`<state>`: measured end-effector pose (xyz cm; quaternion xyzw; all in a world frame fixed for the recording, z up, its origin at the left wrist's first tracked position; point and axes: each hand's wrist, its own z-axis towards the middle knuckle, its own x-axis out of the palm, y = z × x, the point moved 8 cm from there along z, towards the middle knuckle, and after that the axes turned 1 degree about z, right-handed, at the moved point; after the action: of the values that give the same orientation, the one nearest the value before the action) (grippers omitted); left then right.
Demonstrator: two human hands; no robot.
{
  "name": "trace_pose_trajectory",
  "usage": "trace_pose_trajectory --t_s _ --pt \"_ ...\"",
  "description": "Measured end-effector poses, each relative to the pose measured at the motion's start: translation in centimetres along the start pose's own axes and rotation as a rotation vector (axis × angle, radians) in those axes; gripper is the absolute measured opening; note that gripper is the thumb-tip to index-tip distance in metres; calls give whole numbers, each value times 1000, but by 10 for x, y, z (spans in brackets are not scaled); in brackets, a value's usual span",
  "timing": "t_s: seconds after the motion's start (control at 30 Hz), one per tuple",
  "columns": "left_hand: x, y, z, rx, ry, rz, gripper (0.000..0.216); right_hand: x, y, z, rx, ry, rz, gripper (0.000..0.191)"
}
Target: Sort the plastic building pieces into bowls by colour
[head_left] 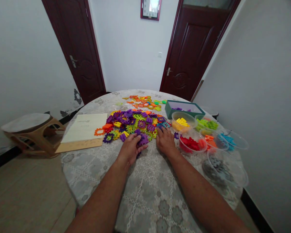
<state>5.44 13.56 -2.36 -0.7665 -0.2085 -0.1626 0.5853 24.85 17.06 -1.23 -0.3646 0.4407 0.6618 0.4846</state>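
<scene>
A heap of plastic gear pieces [138, 122] in purple, green, yellow, orange and blue lies in the middle of the table. My left hand [129, 148] is closed on a purple gear piece [143, 139] at the near edge of the heap, thumb on top and fingers beneath. At the heap's right edge, my right hand [165, 141] rests with its fingers bent over the pieces. A blue gear piece [163, 125] shows just beyond its fingertips. Whether that hand grips anything is hidden under the fingers.
Clear tubs hold sorted pieces: yellow [181, 123], red [190, 144], green [207, 124], orange [210, 141], blue [227, 141] and grey [218, 170]. Behind them stands a green box [169, 111] with purple pieces. Paper [84, 127] lies left; orange pieces [142, 103] spread at the back.
</scene>
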Motion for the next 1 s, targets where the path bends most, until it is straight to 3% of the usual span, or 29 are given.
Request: trace_pose_trajectory --t_s 0.27,0.4,0.7,0.8,1.0 --pt "-3 4 3 -9 13 -50 14 -4 7 -13 18 56 -157 34" --pt "-3 2 2 -8 6 -51 13 -5 12 -20 -42 148 -120 32" --pt "-4 1 3 -3 -22 -90 6 -9 -12 -22 131 317 -98 50" --pt "-5 4 5 -12 -19 -100 6 -14 -12 -23 168 280 -115 49" --pt "-5 7 8 -27 1 -117 10 -36 2 -22 63 20 -124 41"
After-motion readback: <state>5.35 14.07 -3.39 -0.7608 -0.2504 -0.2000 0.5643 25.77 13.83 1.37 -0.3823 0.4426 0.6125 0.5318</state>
